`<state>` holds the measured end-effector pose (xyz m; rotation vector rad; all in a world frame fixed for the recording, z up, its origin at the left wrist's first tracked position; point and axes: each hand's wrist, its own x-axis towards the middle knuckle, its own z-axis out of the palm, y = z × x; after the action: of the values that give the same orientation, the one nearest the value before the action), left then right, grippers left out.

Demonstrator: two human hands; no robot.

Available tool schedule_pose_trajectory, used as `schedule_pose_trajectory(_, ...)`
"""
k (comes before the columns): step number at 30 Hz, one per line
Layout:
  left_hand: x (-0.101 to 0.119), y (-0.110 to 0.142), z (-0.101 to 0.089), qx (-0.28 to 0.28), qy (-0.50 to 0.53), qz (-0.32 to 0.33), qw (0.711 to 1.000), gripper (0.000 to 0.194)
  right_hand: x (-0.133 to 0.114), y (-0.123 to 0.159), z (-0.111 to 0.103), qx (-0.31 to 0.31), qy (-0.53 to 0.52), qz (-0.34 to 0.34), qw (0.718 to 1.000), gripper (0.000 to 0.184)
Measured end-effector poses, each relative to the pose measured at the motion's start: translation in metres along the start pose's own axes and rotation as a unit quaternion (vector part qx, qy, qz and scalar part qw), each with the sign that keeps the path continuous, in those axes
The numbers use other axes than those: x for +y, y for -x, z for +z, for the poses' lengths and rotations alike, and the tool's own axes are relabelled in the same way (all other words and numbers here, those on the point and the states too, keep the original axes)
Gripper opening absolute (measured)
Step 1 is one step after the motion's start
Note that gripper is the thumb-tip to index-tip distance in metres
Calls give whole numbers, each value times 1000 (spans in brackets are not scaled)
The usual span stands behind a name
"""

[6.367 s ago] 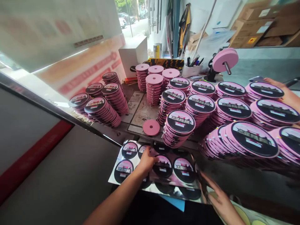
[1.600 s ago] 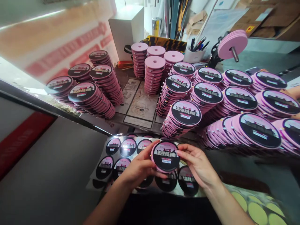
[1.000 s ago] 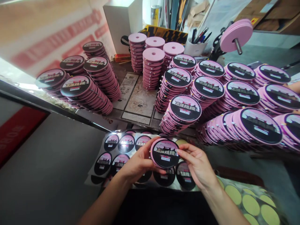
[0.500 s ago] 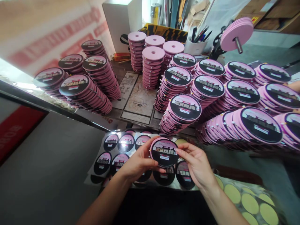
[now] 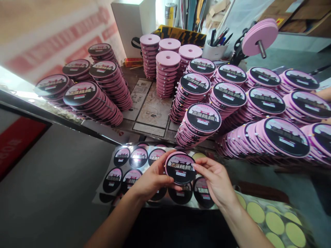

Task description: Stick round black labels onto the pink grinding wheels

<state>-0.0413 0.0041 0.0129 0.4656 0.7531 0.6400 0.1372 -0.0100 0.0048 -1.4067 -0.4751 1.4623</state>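
Observation:
My left hand (image 5: 155, 177) is closed around a pink foam line spool (image 5: 176, 152), thumb at its lower front edge and fingers on its left side and beneath. A round pink-and-black label (image 5: 182, 175) with a temple gate and large characters covers the spool's face. At the right edge, the thumb and fingertips of my right hand (image 5: 216, 179) pinch the label's rim; whether they also grip the foam I cannot tell. Under both hands lies a silver sheet of round labels (image 5: 123, 166).
Labelled spool stacks stand on the bench at left (image 5: 103, 69) and right (image 5: 203, 117). Unlabelled pink spools (image 5: 168, 58) are stacked behind. Several pink discs (image 5: 254, 41) sit on a spindle near a white pen cup (image 5: 214, 51). A sheet with yellow circles (image 5: 274, 222) lies lower right. Another person's arm shows far right.
Both hands hold almost the same position on the spool. The whole view has shifted very slightly.

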Motion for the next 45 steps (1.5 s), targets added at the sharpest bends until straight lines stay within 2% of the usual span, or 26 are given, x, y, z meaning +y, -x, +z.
schedule_pose_trajectory(16,-2,3,5,26,-28,28,999,75,11,3,-1,25,67,-100,992,15)
schedule_pose_trajectory(21,-3,3,8,32,-61,55,996,74,13,3,2,32,117,-133,984,13)
schedule_pose_trajectory(24,-5,5,11,44,-120,98,987,70,10,5,7,46,207,-174,962,11)
schedule_pose_trajectory(28,-5,6,11,72,-194,156,966,66,4,4,10,71,376,-255,888,12)
schedule_pose_trajectory(29,-5,5,11,79,-192,159,965,64,3,3,9,73,387,-252,884,18)
schedule_pose_trajectory(30,-5,5,11,86,-185,157,966,62,3,2,9,67,375,-236,894,25)
schedule_pose_trajectory(32,-3,3,12,101,-170,153,968,53,2,1,8,29,290,-182,939,34)
schedule_pose_trajectory(33,-3,3,14,108,-164,151,969,47,2,1,7,2,234,-155,960,35)
schedule_pose_trajectory(35,-2,3,18,124,-144,145,971,38,-2,5,7,-36,142,-117,982,34)
schedule_pose_trajectory(39,5,9,31,111,-78,127,983,42,-27,18,10,-64,104,-118,985,32)
schedule_pose_trajectory(41,12,11,34,89,-74,159,980,48,-49,17,12,-50,105,-156,981,29)
schedule_pose_trajectory(43,18,10,34,86,-124,218,964,49,-73,9,15,-2,85,-218,972,28)
schedule_pose_trajectory(45,23,4,28,105,-220,264,933,44,-92,-8,19,44,51,-263,962,30)
